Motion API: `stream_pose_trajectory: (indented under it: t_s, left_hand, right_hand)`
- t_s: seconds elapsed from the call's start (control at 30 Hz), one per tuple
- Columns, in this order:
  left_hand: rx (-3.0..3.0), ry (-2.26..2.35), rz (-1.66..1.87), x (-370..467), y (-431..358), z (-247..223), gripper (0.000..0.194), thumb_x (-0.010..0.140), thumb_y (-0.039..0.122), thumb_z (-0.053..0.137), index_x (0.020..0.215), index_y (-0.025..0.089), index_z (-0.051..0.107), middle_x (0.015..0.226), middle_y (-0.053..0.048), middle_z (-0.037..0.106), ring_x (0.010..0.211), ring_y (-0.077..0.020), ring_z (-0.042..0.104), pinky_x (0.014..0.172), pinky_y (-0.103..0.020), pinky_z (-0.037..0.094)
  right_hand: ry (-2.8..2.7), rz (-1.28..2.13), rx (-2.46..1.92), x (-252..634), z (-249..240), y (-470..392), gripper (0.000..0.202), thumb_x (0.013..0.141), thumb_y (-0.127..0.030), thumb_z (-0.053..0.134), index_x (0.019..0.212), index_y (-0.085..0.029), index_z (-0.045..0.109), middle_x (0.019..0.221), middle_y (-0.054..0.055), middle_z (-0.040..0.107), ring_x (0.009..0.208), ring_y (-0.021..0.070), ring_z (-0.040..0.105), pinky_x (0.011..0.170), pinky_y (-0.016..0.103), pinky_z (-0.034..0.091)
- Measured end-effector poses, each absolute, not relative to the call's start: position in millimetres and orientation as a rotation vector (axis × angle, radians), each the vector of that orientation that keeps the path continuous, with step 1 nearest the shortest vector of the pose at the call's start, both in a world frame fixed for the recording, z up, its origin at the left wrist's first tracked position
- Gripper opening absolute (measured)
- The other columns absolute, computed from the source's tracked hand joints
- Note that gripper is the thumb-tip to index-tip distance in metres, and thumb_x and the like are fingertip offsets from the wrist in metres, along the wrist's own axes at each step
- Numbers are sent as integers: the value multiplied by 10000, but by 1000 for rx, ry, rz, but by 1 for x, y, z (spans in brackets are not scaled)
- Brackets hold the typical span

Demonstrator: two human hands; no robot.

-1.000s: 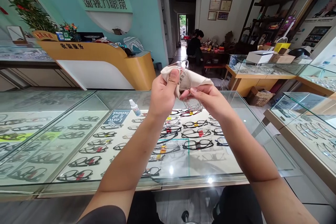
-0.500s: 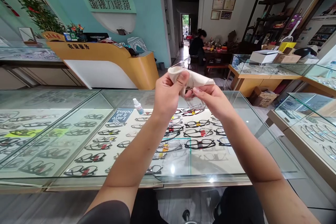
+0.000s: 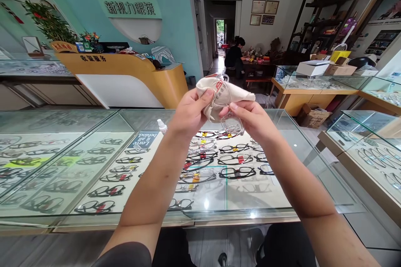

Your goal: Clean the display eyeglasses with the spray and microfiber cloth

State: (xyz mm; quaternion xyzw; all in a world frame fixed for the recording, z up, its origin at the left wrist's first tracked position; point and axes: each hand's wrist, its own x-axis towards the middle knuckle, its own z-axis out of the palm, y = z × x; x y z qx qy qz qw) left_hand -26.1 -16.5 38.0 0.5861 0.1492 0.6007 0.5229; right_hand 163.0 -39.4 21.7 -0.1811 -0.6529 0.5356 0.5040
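Above the glass counter I hold a pair of thin-rimmed eyeglasses (image 3: pixel 232 124) and a cream cleaning cloth (image 3: pixel 241 91) with red and dark print. My left hand (image 3: pixel 194 109) is closed on the cloth, its thumb pressing near one lens; the cloth shows through that lens. The fingers of my right hand (image 3: pixel 247 113) pinch the glasses around the middle of the frame, and part of the cloth lies over these fingers. The other lens hangs below, bare of cloth. Behind my left forearm, a white spray bottle (image 3: pixel 161 126) stands on the counter, partly hidden.
Rows of eyeglasses (image 3: pixel 237 172) lie inside the glass display counter (image 3: pixel 260 204) below my arms. A blue printed card (image 3: pixel 142 140) is at its left. Farther back are a yellow reception desk (image 3: pixel 169 83), a seated person (image 3: pixel 233 56) and another display case (image 3: pixel 300 85) with boxes.
My left hand has shifted slightly left and down. The cloth has opened out, so its print and the lens in front of it now show. My right hand keeps its pinch.
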Motion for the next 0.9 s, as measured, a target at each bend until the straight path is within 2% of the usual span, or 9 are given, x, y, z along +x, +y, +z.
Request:
stream_pose_trajectory:
  t_s: [0.1, 0.2, 0.33, 0.47, 0.57, 0.77, 0.9]
  left_hand:
    - [1398, 396, 1471, -19, -19, 37, 447, 873, 603, 900, 921, 190, 734, 677, -1, 686, 538, -124, 655, 554, -257, 570]
    - [1392, 420, 1447, -14, -22, 38, 483, 836, 610, 928, 923, 190, 706, 650, 12, 667, 474, -109, 610, 493, -250, 517]
    - [1397, 411, 1379, -16, -26, 42, 503, 714, 473, 1041, 915, 181, 683, 661, 14, 675, 512, -107, 625, 517, -238, 532]
    - [1454, 413, 1340, -19, -26, 41, 529, 645, 357, 1077, 973, 187, 698, 726, 3, 718, 595, -117, 655, 593, -242, 571]
    - [1452, 400, 1405, -15, -24, 36, 506, 703, 394, 1052, 992, 204, 683, 695, 20, 691, 569, -109, 629, 570, -238, 553]
    - [1399, 420, 1603, 2, -22, 25, 474, 819, 575, 955, 975, 231, 669, 659, 46, 623, 468, -90, 555, 486, -251, 487]
    - [1392, 466, 1647, -4, -20, 27, 456, 904, 645, 852, 991, 222, 705, 641, 32, 620, 492, -117, 596, 527, -273, 537]
  right_hand:
    - [-1656, 1194, -474, 160, 19, -40, 349, 974, -557, 803, 933, -221, 886, 962, 46, 817, 964, 191, 699, 1011, 343, 537]
    - [-1668, 1172, -498, 159, 18, -40, 384, 973, -578, 793, 896, -211, 874, 940, 54, 813, 963, 204, 701, 1007, 360, 541]
    - [-1587, 1237, -469, 159, 18, -36, 373, 946, -585, 818, 881, -221, 866, 967, 54, 831, 994, 204, 726, 1048, 362, 555]
    - [-1503, 1328, -479, 160, 20, -33, 385, 873, -607, 878, 839, -223, 870, 890, 40, 811, 954, 197, 721, 1041, 361, 570]
    - [-1502, 1349, -472, 161, 20, -32, 390, 852, -607, 895, 827, -218, 870, 875, 40, 811, 909, 186, 707, 990, 345, 576]
    - [-1590, 1279, -485, 161, 14, -30, 342, 938, -558, 835, 897, -221, 872, 957, 53, 833, 921, 186, 695, 941, 329, 555]
    - [-1583, 1302, -483, 162, 16, -33, 341, 938, -556, 835, 902, -219, 874, 961, 53, 828, 908, 182, 686, 938, 332, 555]
